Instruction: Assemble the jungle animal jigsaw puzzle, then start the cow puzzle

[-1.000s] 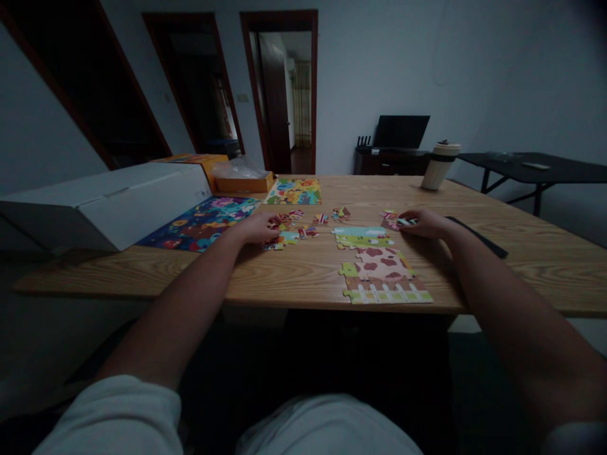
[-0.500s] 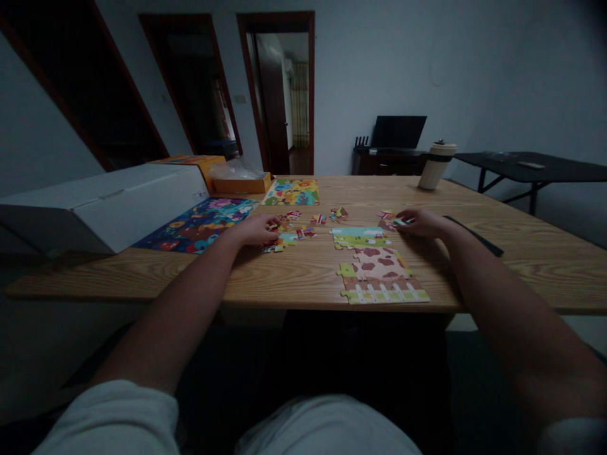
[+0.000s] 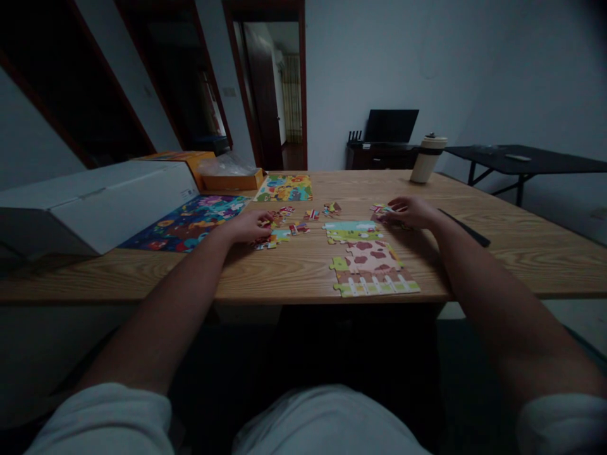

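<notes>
A partly joined jigsaw puzzle [image 3: 372, 258] lies near the table's front edge, with a cow-patterned body, a white fence and green fields. My left hand [image 3: 249, 226] is closed at the fingertips on a puzzle piece [image 3: 262, 241] among loose pieces left of the puzzle. Past the puzzle's upper right corner, my right hand [image 3: 412, 212] has its fingers curled down and pinched on a small puzzle piece [image 3: 379, 208]; its fingers partly hide it. More loose pieces [image 3: 312, 215] are scattered between the hands.
A blue finished puzzle [image 3: 190, 221] lies beside a long white box [image 3: 109, 202] at left. Behind are a yellow animal puzzle [image 3: 287, 188] and an orange box [image 3: 232, 182] holding clear plastic. A tumbler [image 3: 427, 161] and a flat black object [image 3: 465, 227] are at right.
The view has shifted slightly. My right hand has moved a little closer to the loose pieces, and the pale blue-green piece at its fingertips is no longer plainly visible. My left hand stays among its pieces.
</notes>
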`<action>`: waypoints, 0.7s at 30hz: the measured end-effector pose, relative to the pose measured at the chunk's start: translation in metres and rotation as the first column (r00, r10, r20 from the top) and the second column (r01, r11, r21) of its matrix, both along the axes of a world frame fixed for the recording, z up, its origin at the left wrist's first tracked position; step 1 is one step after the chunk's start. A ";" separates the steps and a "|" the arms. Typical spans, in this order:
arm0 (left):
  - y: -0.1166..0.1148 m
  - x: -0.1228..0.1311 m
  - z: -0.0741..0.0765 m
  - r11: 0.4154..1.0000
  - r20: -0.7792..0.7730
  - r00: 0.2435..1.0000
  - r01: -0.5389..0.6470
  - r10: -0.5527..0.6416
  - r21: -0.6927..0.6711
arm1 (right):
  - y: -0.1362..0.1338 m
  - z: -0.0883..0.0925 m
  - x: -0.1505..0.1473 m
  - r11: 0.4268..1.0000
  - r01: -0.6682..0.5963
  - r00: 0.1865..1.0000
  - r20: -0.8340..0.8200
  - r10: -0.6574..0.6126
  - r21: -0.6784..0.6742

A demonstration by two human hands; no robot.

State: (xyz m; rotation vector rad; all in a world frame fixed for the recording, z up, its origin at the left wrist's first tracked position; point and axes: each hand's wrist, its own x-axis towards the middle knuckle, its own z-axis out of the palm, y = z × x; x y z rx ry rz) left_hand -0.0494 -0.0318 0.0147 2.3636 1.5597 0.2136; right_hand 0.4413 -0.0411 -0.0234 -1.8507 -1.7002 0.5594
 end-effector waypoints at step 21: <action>0.006 0.002 -0.001 0.980 0.090 0.990 0.094 -0.111 0.177 | -0.004 0.012 -0.002 0.922 0.050 0.998 -0.058 -0.030 0.385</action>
